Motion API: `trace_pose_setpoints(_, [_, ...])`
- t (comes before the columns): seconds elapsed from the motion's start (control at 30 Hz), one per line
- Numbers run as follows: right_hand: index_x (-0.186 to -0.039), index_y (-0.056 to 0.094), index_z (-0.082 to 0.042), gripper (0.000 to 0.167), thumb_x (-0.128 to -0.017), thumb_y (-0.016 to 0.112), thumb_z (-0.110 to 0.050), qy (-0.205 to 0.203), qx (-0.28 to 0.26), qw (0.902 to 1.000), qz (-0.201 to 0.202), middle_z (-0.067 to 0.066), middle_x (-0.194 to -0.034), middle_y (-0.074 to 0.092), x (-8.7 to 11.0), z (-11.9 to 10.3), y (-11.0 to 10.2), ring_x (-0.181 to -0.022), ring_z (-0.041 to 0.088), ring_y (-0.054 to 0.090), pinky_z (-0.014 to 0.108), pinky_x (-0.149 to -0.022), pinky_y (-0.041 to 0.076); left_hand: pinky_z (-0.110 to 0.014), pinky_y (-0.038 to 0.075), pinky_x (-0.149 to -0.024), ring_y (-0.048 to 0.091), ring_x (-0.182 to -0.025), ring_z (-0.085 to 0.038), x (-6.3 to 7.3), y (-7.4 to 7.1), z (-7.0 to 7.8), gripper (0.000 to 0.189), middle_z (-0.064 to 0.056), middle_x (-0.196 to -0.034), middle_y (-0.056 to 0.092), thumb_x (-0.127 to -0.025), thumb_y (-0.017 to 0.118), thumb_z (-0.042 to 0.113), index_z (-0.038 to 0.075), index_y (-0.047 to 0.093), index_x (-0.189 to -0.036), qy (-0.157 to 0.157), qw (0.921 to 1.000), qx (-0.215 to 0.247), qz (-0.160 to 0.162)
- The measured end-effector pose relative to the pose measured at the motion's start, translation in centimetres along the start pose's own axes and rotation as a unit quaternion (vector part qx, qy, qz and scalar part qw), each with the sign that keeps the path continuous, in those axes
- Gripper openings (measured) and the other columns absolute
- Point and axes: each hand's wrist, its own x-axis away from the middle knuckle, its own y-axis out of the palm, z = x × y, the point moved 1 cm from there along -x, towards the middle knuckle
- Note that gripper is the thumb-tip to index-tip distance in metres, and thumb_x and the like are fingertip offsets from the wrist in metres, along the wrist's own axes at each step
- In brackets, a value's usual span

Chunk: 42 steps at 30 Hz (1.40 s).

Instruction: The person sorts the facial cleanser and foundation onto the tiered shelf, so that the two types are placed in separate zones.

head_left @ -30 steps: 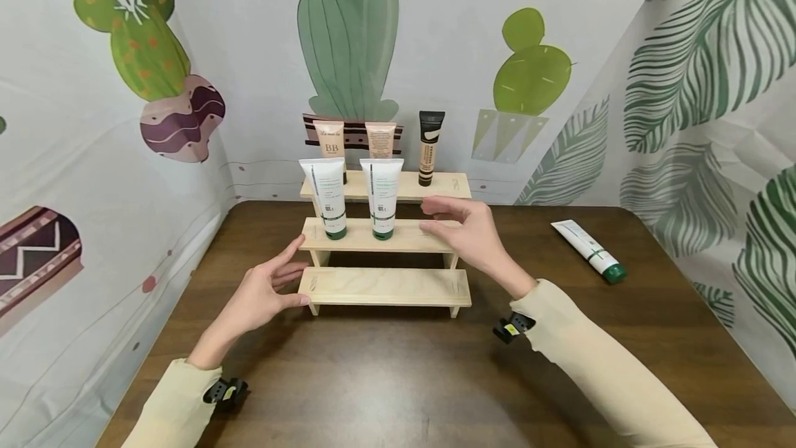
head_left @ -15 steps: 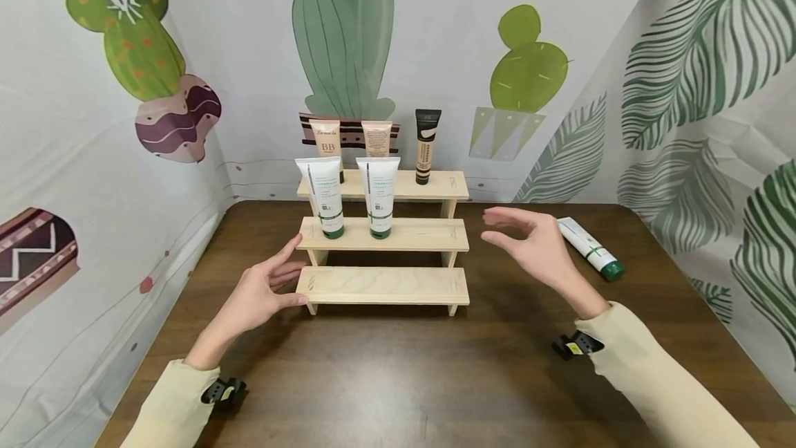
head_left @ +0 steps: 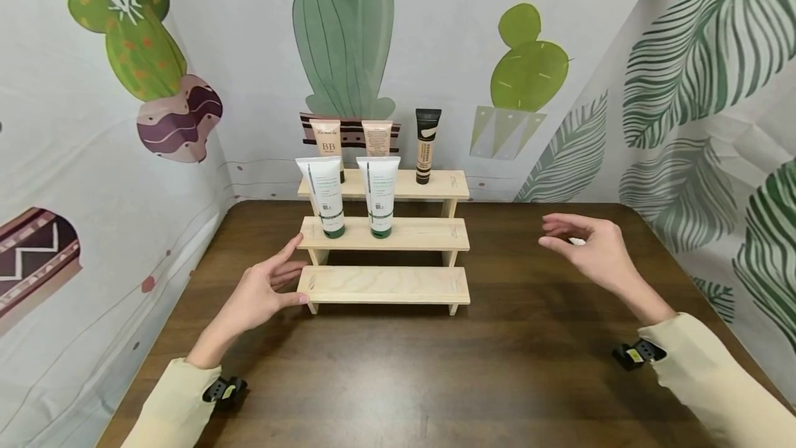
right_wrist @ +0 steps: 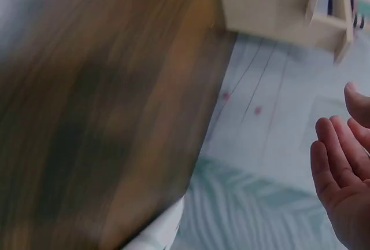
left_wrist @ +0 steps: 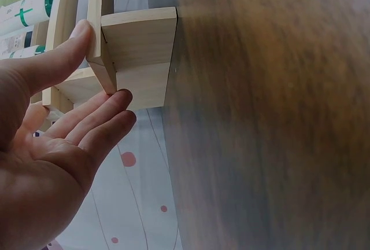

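Observation:
My left hand (head_left: 256, 294) rests against the left end of a three-step wooden stand (head_left: 385, 285). Its thumb touches the front corner of the lowest shelf, and its index fingertip is at the middle shelf's corner. The left wrist view shows the fingers fairly straight beside the wood. Above the table at the right, my right hand (head_left: 597, 254) has loosely bent fingers and nothing between them. Behind it a lying white tube (head_left: 578, 241) is almost wholly hidden. Two white tubes with green caps, one left (head_left: 325, 196) and one right (head_left: 379, 196), stand on the middle shelf.
On the top shelf stand two beige tubes (head_left: 327, 135), partly hidden by the white ones, and a black-topped tube (head_left: 425, 147) at the right. The brown table (head_left: 385, 379) ends at a cactus-print cloth (head_left: 249, 75). A leaf-print cloth (head_left: 690, 123) hangs at the right.
My right hand has left the stand's right side, moving right across the table until it covers most of the lying white tube. The left hand has stayed at the stand.

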Motion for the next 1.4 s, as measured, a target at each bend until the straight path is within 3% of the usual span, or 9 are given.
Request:
trace_pose_setpoints(0.2, [-0.117,0.079,-0.002,0.033,-0.087,0.089,-0.008,0.024,0.058,0.998,-0.011,0.014,-0.095,0.079,0.6,3.4,-2.5,-0.075,-0.004,0.069,0.01,-0.059,0.051,-0.048,0.056,-0.101,0.066,-0.123,-0.04,0.1,0.0,0.0,0.112,-0.029,-0.135,0.065,-0.078,0.092,-0.003,0.024,0.032,-0.168,-0.003,1.0,-0.005,0.0])
trace_pose_setpoints(0.4, [-0.122,0.076,0.0,0.041,-0.089,0.089,-0.021,0.075,0.11,0.9904,-0.037,0.02,-0.101,0.078,1.0,7.1,-5.0,-0.076,-0.007,0.064,0.01,-0.06,0.05,-0.047,0.056,-0.101,0.066,-0.124,-0.039,0.0,0.1,0.0,0.112,-0.029,-0.135,0.065,-0.078,0.092,-0.004,0.024,0.032,-0.168,-0.002,1.0,-0.004,-0.001])
trace_pose_setpoints(0.7, [-0.132,0.067,0.006,0.062,-0.089,0.089,-0.033,0.123,0.149,0.9766,-0.095,0.025,-0.113,0.074,1.0,11.6,-5.9,-0.078,-0.008,0.058,0.022,-0.059,0.051,-0.047,0.056,-0.101,0.066,-0.124,-0.039,0.1,0.0,0.1,0.112,-0.027,-0.135,0.066,-0.078,0.092,-0.003,0.025,0.032,-0.168,-0.001,1.0,-0.001,0.0])
trace_pose_setpoints(0.8, [-0.136,0.064,0.008,0.068,-0.09,0.087,-0.037,0.14,0.155,0.9712,-0.114,0.027,-0.118,0.072,0.9,12.7,-6.0,-0.083,0.004,0.064,0.025,-0.06,0.053,-0.047,0.056,-0.101,0.066,-0.124,-0.039,0.1,0.0,0.1,0.111,-0.027,-0.135,0.065,-0.078,0.092,-0.003,0.026,0.032,-0.168,0.0,1.0,0.001,0.0])
trace_pose_setpoints(0.9, [-0.14,0.06,0.01,0.071,-0.092,0.084,-0.038,0.153,0.156,0.9659,-0.139,0.03,-0.124,0.069,0.7,13.5,-5.9,-0.093,0.027,0.069,0.029,-0.065,0.055,-0.048,0.056,-0.101,0.066,-0.123,-0.039,0.1,0.0,0.1,0.111,-0.028,-0.135,0.065,-0.078,0.092,-0.003,0.025,0.032,-0.168,0.0,1.0,0.003,-0.001])
trace_pose_setpoints(1.03, [-0.143,0.056,0.012,0.074,-0.094,0.082,-0.038,0.163,0.155,0.9601,-0.166,0.034,-0.129,0.064,0.6,14.1,-5.7,-0.106,0.044,0.065,0.035,-0.07,0.056,-0.048,0.056,-0.101,0.066,-0.124,-0.04,0.1,0.0,0.0,0.111,-0.028,-0.135,0.065,-0.078,0.092,-0.004,0.024,0.032,-0.168,0.0,1.0,0.006,-0.001])
trace_pose_setpoints(1.17, [-0.144,0.055,0.011,0.075,-0.094,0.082,-0.038,0.172,0.153,0.9574,-0.174,0.035,-0.131,0.063,0.3,14.4,-5.6,-0.104,0.04,0.065,0.033,-0.069,0.054,-0.047,0.057,-0.101,0.066,-0.124,-0.039,0.1,0.0,0.0,0.111,-0.028,-0.135,0.065,-0.078,0.092,-0.004,0.024,0.032,-0.168,0.002,1.0,0.005,0.0])
trace_pose_setpoints(1.4, [-0.144,0.055,0.011,0.073,-0.093,0.084,-0.032,0.165,0.132,0.9582,-0.193,0.035,-0.132,0.062,0.0,14.8,-5.7,-0.091,0.018,0.064,0.027,-0.065,0.053,-0.048,0.056,-0.101,0.065,-0.125,-0.04,0.1,0.0,0.0,0.112,-0.029,-0.136,0.064,-0.078,0.092,-0.005,0.025,0.032,-0.168,0.003,0.9999,0.01,0.0])
